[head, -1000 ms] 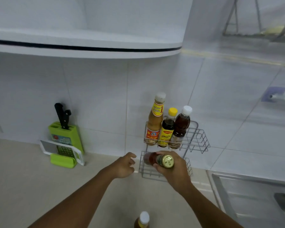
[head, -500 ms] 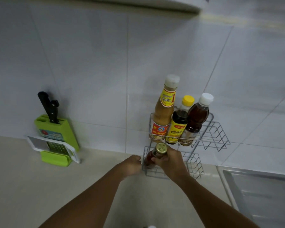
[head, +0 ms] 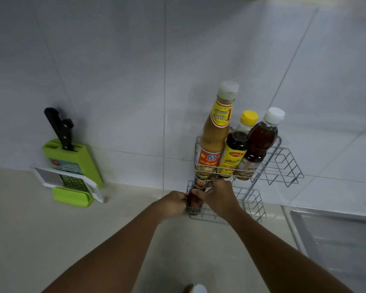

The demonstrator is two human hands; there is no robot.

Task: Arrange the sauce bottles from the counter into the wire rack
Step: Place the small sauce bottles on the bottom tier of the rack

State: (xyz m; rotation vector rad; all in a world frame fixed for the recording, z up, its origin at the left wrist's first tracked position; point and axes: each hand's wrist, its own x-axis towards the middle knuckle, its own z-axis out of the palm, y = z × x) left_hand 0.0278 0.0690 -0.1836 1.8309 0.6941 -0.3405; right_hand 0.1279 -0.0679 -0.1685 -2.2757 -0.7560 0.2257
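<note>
A two-tier wire rack stands against the tiled wall. Its upper tier holds three bottles: a tall tan sauce bottle, a yellow-capped dark bottle and a white-capped brown bottle. A small red sauce bottle stands upright at the left end of the lower tier. My right hand grips it from the right. My left hand touches its left side and the rack's edge. Another white-capped bottle peeks in at the bottom edge on the counter.
A green knife block with a black-handled knife and a grater leaning on it stands at the left by the wall. A steel sink lies at the right. Beige counter spreads in front.
My right hand carried the small red bottle down into the lower tier's left end and stood it upright. My left hand moved in against it. The view tilted downward.
</note>
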